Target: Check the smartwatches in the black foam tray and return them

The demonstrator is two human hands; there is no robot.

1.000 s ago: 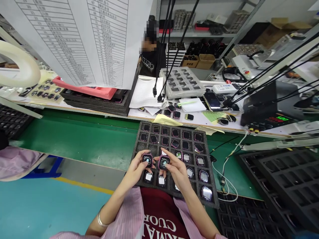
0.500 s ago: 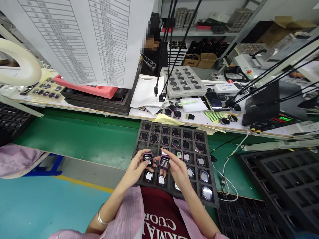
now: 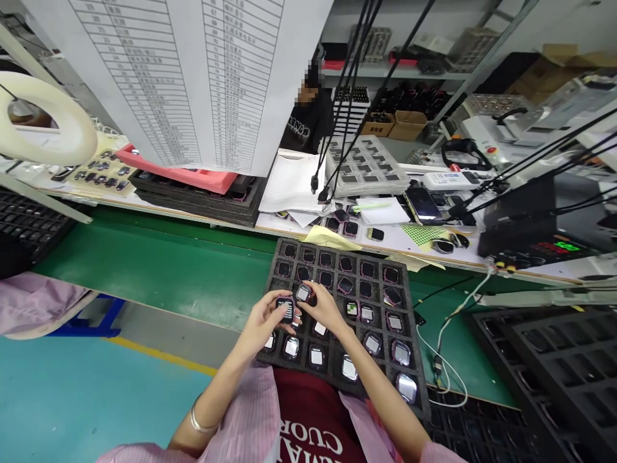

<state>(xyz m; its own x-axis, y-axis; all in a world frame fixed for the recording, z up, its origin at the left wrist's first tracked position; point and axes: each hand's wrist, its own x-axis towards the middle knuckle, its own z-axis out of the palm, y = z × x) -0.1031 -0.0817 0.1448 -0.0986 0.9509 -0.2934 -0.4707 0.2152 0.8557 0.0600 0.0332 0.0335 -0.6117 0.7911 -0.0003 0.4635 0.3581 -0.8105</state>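
Note:
My left hand [image 3: 264, 319] is closed around a smartwatch body [image 3: 286, 310] whose lit screen shows lines of text, with the thumb lying across it. My right hand [image 3: 325, 307] pinches another watch body [image 3: 303, 293], its face pale and reflective, over the upper left part of the foam tray. Below both hands lies the black foam tray [image 3: 418, 360], its pockets holding several purple-rimmed watch bodies. The far rows show dark screens, such as one watch body [image 3: 346, 264]. Nearer ones show pale faces, like the watch body [image 3: 406, 388] at the near right corner.
Beyond the tray runs a white workbench [image 3: 270, 220] with papers, loose watches and a clear plastic tray [image 3: 366, 164]. Black cables [image 3: 349, 83] and a printed sheet [image 3: 193, 83] hang in front. A power supply [image 3: 540, 222] stands right. Across the bench is a person [image 3: 308, 122].
My right hand has moved left and away from me; the watch in it now shows a pale face instead of lit text. My left hand still holds its watch in nearly the same place.

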